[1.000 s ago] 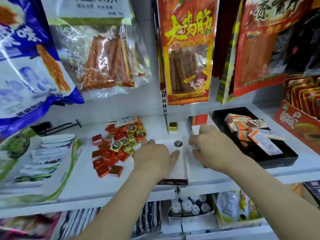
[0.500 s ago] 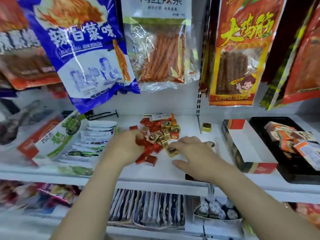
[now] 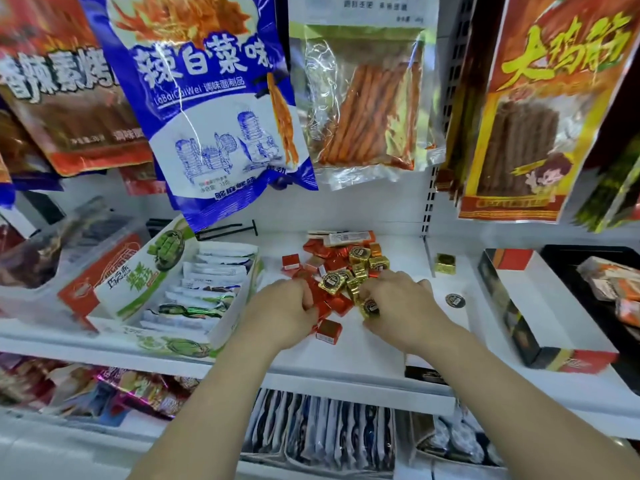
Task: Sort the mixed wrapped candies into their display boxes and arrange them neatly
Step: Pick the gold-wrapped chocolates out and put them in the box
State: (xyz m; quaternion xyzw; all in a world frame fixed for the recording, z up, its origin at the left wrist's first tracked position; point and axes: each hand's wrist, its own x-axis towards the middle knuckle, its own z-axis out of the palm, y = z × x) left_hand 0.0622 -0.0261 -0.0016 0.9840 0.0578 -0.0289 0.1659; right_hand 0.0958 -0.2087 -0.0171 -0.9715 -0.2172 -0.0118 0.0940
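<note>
White shelf edge [image 3: 346,375] below candies [image 3: 347,269]

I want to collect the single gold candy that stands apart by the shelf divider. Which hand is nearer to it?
Right. The right hand is in front and left of the lone gold candy; the left hand is farther left, across the candy pile.

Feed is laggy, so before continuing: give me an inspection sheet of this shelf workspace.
Surface: white shelf, level, brightly lit.
Job's things: red candies and gold candies mixed in one pile; lone gold candy apart to its right; display box at right, empty.
Clutter: sachet box at left; black tray of orange packets far right; round sticker on the shelf.
Grippers: left hand curled onto red candies; right hand pinching a gold candy.
Cables: nothing seen.
Surroundings: snack bags hanging above; stocked lower shelf below.
</note>
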